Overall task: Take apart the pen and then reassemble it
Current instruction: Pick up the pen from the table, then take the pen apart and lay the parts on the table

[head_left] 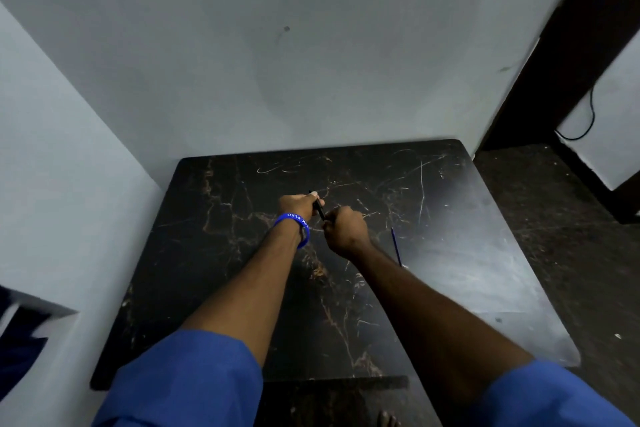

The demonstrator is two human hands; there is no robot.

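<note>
A thin black pen barrel (319,209) is held above the middle of the dark marble table (450,253). My left hand (298,206), with a blue wristband, grips its far end. My right hand (344,229) is closed around its near end, so that end is hidden. A thin blue refill (396,246) lies on the table just right of my right wrist, apart from both hands.
Grey walls stand close behind and to the left of the table. The table's right edge drops to a dark floor, with a dark door frame and a black cable at the far right. A bare foot shows below the table's front edge.
</note>
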